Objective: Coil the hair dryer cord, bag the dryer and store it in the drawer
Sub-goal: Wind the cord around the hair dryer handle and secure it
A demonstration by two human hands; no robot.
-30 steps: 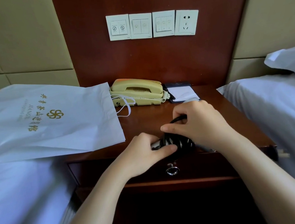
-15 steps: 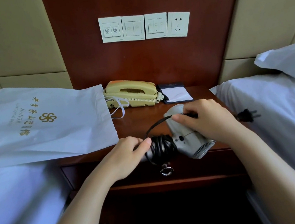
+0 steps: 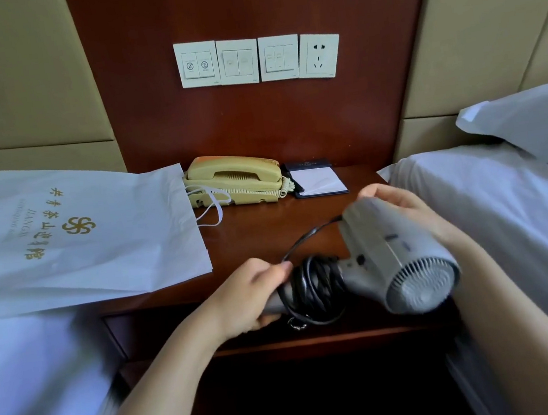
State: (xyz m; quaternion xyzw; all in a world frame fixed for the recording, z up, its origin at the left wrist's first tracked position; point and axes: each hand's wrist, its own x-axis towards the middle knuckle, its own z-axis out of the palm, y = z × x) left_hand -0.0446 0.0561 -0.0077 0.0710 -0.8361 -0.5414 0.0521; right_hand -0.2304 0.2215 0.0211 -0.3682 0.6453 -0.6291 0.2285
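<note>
Gripping grey plastic hair dryer (image 3: 389, 255): left hand (image 3: 245, 297) closed on handle, right hand (image 3: 400, 205) closed around barrel; loose black cord (image 3: 317, 288) loops may unwind

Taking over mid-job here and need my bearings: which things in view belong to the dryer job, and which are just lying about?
Belong to the job:
hair dryer, held by the right hand
cord, wound on the handle, left hand gripping there
white bag
drawer, shut

Just lying about:
telephone
notepad
pillow
</note>
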